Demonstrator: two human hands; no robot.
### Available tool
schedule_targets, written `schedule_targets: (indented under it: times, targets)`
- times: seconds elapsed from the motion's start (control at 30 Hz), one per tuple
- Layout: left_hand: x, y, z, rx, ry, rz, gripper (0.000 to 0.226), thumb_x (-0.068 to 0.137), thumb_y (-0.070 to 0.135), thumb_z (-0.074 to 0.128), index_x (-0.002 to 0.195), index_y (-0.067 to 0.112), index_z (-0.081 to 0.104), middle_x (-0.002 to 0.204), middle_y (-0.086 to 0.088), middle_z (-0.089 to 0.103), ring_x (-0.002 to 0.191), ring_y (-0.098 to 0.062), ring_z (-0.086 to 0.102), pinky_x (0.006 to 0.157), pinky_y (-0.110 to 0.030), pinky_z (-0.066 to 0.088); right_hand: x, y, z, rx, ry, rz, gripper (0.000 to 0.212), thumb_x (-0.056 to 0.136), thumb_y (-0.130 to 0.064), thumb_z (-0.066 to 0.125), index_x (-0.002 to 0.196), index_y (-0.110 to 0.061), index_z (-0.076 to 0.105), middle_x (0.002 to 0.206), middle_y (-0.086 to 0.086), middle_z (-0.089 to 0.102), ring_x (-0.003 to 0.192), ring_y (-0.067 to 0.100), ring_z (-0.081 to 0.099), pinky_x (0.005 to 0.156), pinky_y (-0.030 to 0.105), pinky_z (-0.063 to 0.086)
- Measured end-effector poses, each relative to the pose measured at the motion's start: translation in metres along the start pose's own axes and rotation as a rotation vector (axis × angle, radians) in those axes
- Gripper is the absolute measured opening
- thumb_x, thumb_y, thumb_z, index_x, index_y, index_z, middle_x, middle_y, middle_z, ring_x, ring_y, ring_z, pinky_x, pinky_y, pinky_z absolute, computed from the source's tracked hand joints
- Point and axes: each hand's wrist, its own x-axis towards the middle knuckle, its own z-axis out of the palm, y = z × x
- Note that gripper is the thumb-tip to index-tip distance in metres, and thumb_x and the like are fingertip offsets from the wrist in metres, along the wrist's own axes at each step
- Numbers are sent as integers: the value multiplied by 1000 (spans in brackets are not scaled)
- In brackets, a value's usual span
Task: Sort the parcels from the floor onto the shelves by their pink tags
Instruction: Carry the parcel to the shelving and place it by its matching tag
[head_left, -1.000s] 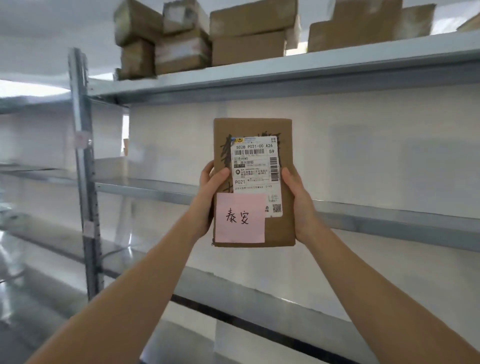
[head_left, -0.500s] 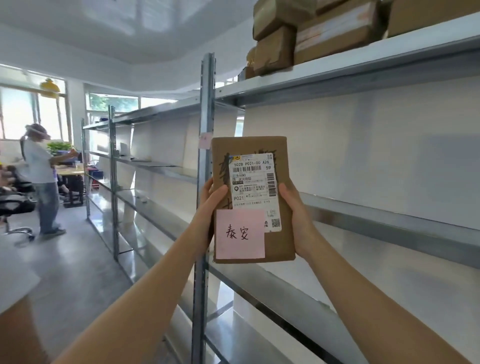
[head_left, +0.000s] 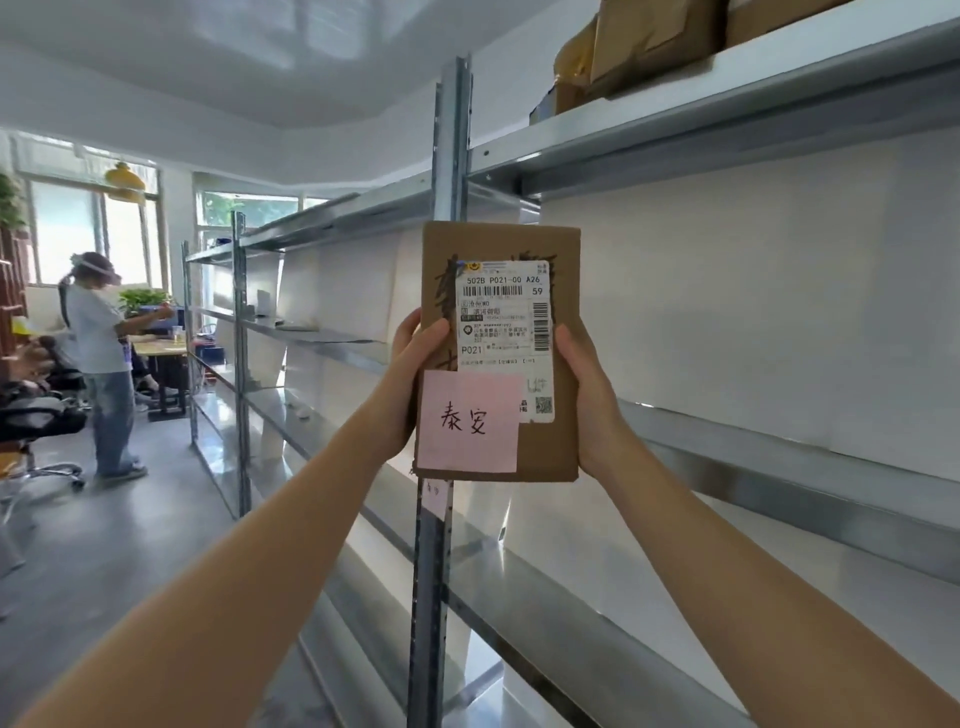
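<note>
I hold a flat brown cardboard parcel (head_left: 563, 249) upright in front of me at chest height. It carries a white shipping label (head_left: 501, 322) and a pink tag (head_left: 467, 423) with handwritten characters at its lower left. My left hand (head_left: 415, 364) grips the parcel's left edge, and my right hand (head_left: 584, 395) grips its right edge. The parcel hangs in front of a metal shelf upright (head_left: 449, 156). A small pink tag (head_left: 435, 493) is stuck on that upright just below the parcel.
Grey metal shelves (head_left: 779, 467) run along the right, with brown parcels (head_left: 649, 47) on the top shelf. More shelving (head_left: 311, 332) stretches to the left rear. A person (head_left: 101, 364) stands at a desk far left, near office chairs (head_left: 41, 415).
My view has swung left along the shelving, so the upright now sits behind the parcel and the room shows at left. Both hands keep the same grip on the parcel.
</note>
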Motion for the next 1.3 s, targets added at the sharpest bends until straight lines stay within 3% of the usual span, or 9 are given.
schedule_targets:
  times: [0.23,0.4,0.57,0.67,0.8,0.9,1.07,1.2,1.3]
  targets:
    - [49,-30,-49,-63,-25,-33,77,76,43,56,142,16,29,130,-15,59,90,-22,69,78,-36,57,51,38,16,-55,25,18,47,96,-32,45,142,-21,41,122,5,65,103,19,66,83,32,57]
    - [58,-74,-100,-117,-75,-93,70,77,40,55,139,18,31,111,-7,66,84,-20,71,78,-39,56,62,94,34,-82,108,46,68,81,-39,56,144,-23,38,129,10,63,112,26,64,87,38,56]
    - [49,-146,-160,-214,-69,-245,91,61,47,68,139,16,33,129,-22,56,105,-37,61,94,-54,48,49,174,53,-85,186,154,66,78,-36,56,141,-23,41,124,11,65,101,23,69,77,33,59]
    - [37,-195,-176,-278,-109,-437,96,58,51,74,139,16,34,129,-29,54,94,-38,64,74,-45,57,29,222,49,-81,312,292,73,75,-42,58,143,-27,38,122,11,67,104,27,68,82,39,57]
    - [11,-260,-150,-384,-158,-600,80,70,42,69,137,15,34,122,-28,59,83,-34,67,66,-39,59,-14,253,10,-115,483,417,72,74,-46,67,140,-31,42,117,10,70,100,28,70,79,41,55]
    - [-5,-285,-114,-425,-161,-653,82,64,39,74,132,12,36,108,-21,66,76,-29,71,61,-36,59,-41,250,-28,-86,548,443,58,79,-40,58,135,-30,48,116,12,70,95,29,70,68,35,54]
    - [-18,-304,-84,-396,-140,-680,82,67,35,75,135,11,37,121,-28,61,87,-36,70,65,-38,57,-56,255,-69,-53,562,486,52,79,-38,58,130,-28,53,114,16,71,102,38,67,77,42,54]
    - [-17,-308,-62,-331,-44,-717,57,81,29,67,128,12,40,114,-26,64,82,-33,71,63,-36,57,-48,259,-103,-91,570,515,53,81,-31,60,131,-16,52,120,21,67,109,39,64,94,49,49]
    - [-14,-319,-52,-236,17,-748,35,88,30,57,117,14,47,104,-23,65,80,-32,68,69,-39,56,-51,269,-133,-168,564,577,66,70,-41,71,121,-1,59,105,26,71,96,41,68,91,52,52]
